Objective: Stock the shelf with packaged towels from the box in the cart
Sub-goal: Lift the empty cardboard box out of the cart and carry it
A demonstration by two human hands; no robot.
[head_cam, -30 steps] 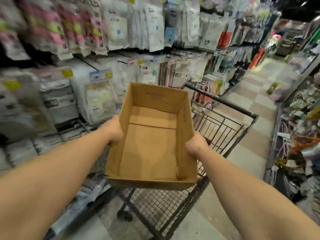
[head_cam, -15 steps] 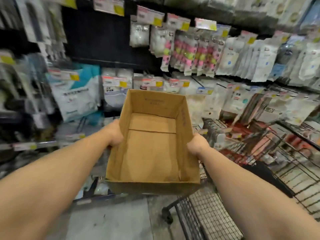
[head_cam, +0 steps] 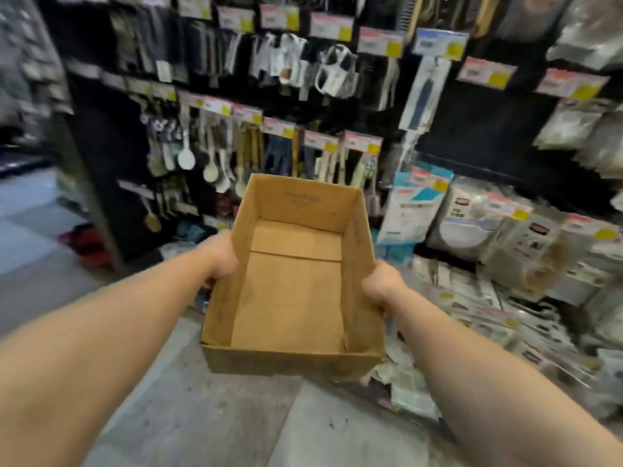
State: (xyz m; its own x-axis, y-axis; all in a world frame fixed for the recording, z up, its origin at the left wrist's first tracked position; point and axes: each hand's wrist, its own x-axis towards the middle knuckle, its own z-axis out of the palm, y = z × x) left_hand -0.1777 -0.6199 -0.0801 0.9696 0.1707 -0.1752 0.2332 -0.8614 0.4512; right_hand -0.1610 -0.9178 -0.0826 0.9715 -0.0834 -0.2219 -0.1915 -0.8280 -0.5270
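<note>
I've swung away from the cart; my left hand [head_cam: 220, 254] and right hand [head_cam: 382, 284] grip the empty box [head_cam: 290, 291], so stocking looks finished.

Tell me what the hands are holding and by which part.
Both hands hold the empty cardboard box off the floor: the left hand grips its left side wall, the right hand its right side wall.

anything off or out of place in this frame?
Mainly the cardboard box: it holds no towels, and the left hand and right hand grip its side walls, holding it above the floor. No cart is in view. The hanging goods look orderly, though blur hides detail.
</note>
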